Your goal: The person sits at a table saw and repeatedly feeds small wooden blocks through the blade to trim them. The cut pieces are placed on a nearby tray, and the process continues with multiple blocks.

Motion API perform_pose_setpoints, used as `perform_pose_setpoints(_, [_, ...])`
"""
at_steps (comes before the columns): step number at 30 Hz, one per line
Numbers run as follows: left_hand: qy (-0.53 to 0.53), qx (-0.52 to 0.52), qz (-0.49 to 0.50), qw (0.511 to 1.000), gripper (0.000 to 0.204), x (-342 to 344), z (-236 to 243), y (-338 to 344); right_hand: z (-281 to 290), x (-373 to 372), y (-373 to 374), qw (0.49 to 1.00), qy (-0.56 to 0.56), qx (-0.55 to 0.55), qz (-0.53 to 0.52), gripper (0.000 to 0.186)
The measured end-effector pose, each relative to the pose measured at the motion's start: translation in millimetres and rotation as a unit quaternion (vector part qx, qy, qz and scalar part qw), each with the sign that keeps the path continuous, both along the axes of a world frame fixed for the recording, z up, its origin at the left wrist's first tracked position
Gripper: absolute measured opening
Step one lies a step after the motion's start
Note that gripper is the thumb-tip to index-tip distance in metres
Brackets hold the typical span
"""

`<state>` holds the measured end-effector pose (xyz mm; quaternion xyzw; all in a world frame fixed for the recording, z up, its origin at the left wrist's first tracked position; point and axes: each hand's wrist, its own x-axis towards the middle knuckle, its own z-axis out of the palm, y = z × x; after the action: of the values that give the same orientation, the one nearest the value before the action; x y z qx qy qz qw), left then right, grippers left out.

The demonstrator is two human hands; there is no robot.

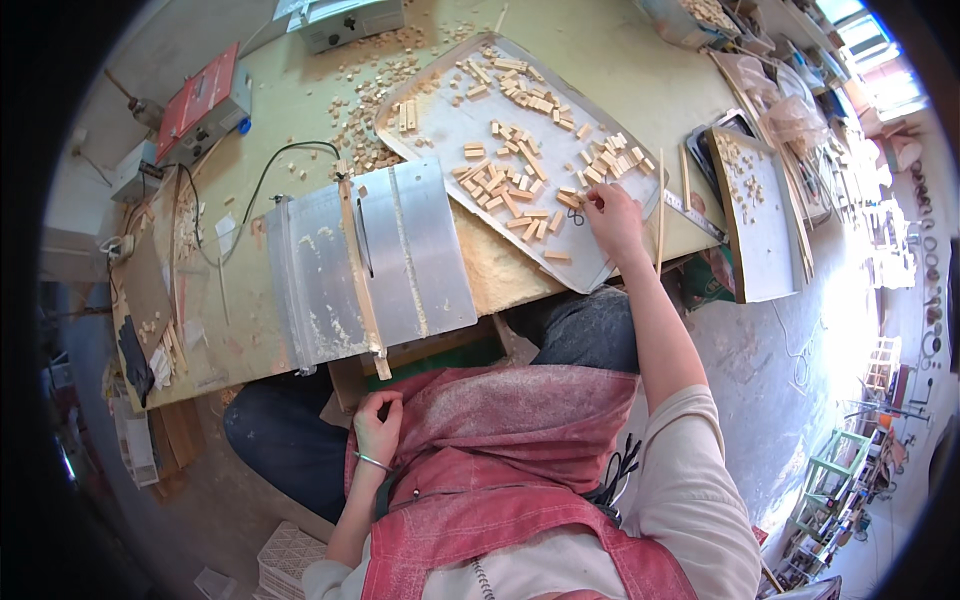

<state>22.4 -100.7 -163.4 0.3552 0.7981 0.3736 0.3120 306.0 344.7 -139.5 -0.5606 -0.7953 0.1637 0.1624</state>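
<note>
Wooden blocks (490, 182) look cut, a wooden strip (361, 270) whole — right hand (613, 222) at blocks, left hand (378, 422) low; I can't tell either grip.

1. My apron (510, 415), at six o'clock: red, whitened with dust, with stitched seams.
2. My shirt (690, 480), at four o'clock: beige, short-sleeved.
3. My bracelet (373, 461), at seven o'clock: thin, greenish.
4. My trousers (280, 440), at eight o'clock: dark blue.
5. My cord (482, 578), at six o'clock: dark, braided-looking.
</note>
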Motion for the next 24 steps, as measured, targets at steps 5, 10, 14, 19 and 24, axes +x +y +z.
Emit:
perform_pose_setpoints(5, [0.002, -0.004, -0.001, 1.0, 0.008, 0, -1, -1, 9, -11, 1, 0.996, 0.029, -0.061, -0.054, 0.02])
perform_pose_setpoints(10, [0.022, 0.001, -0.018, 1.0, 0.009, -2, -5, -3, -12, -4, 23, 0.985, 0.116, 0.115, -0.056, 0.02])
perform_pose_setpoints(14, [-0.009, -0.015, 0.003, 1.0, 0.009, -1, -7, -5, -10, -11, 24, 0.993, 0.061, 0.078, -0.07, 0.019])
perform_pose_setpoints(19, [-0.012, -0.015, 0.003, 1.0, 0.008, -1, -7, -4, -12, -8, 21, 0.99, 0.107, 0.058, -0.07, 0.013])
perform_pose_setpoints(24, [-0.006, -0.017, 0.0, 1.0, 0.008, -1, -3, -2, -8, -10, 16, 0.99, 0.11, 0.073, -0.045, 0.014])
